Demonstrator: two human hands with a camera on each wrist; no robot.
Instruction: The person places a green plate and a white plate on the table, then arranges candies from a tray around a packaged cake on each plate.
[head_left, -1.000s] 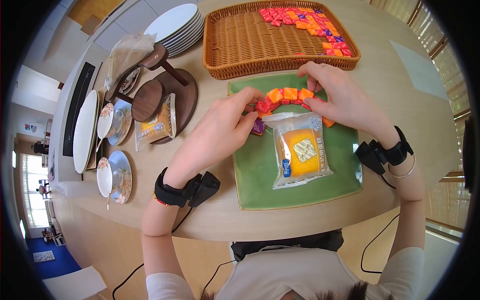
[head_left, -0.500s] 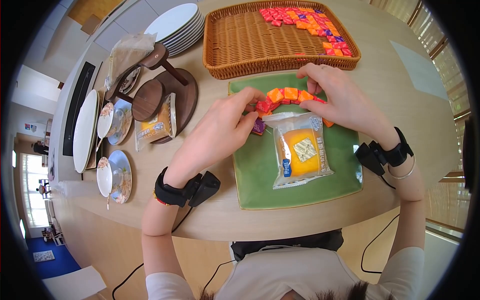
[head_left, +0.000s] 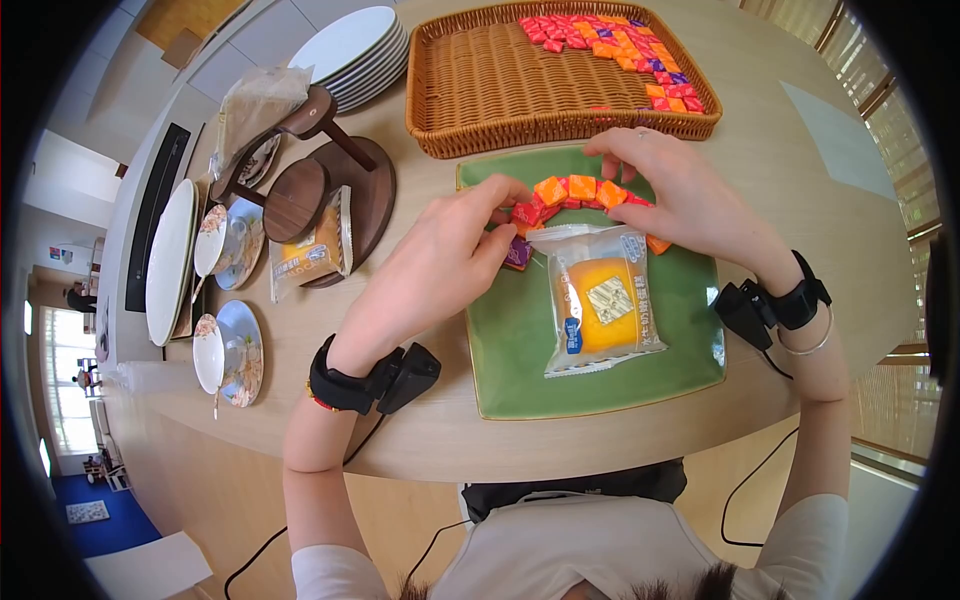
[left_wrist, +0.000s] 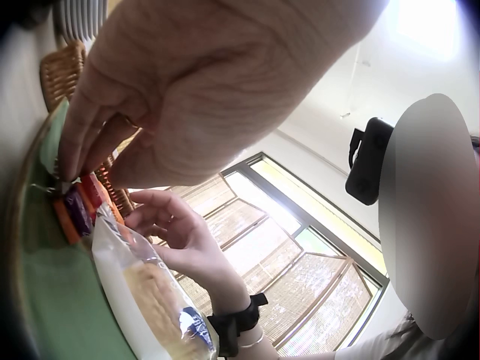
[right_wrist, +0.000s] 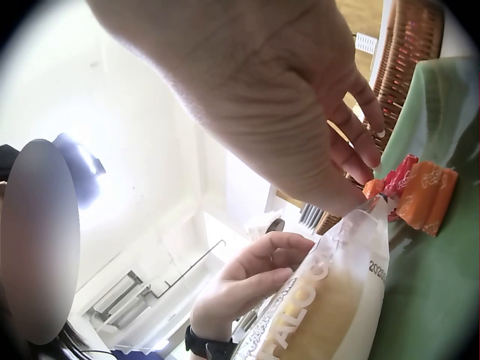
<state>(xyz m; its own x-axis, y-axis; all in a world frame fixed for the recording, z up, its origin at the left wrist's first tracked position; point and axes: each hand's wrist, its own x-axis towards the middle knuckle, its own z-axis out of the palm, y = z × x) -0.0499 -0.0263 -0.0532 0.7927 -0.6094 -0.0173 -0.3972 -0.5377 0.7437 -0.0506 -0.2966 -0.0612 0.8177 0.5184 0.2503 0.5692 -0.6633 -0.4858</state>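
Small wrapped candies (head_left: 581, 188) in orange, red and purple form an arc on a green square plate (head_left: 600, 395). My left hand (head_left: 440, 240) bends its fingers and thumb around the red candies at the arc's left end, above a purple candy (head_left: 517, 253). In the left wrist view its fingertips come down beside the purple candy (left_wrist: 78, 211). My right hand (head_left: 685, 190) has loosely bent, spread fingers behind the arc, its thumb close by an orange candy (head_left: 611, 194). Below the arc lies a packaged yellow cake (head_left: 600, 300) in a clear wrapper.
Behind the plate stands a wicker tray (head_left: 480, 138) with more candies at its right. To the left are a wooden stand (head_left: 365, 190), another packaged cake (head_left: 312, 258), floral cups on saucers (head_left: 240, 385) and a stack of white plates (head_left: 345, 45).
The right thumb has shifted slightly off the orange candy, and the right fingers have spread a little further. The left hand and the cake look almost still.
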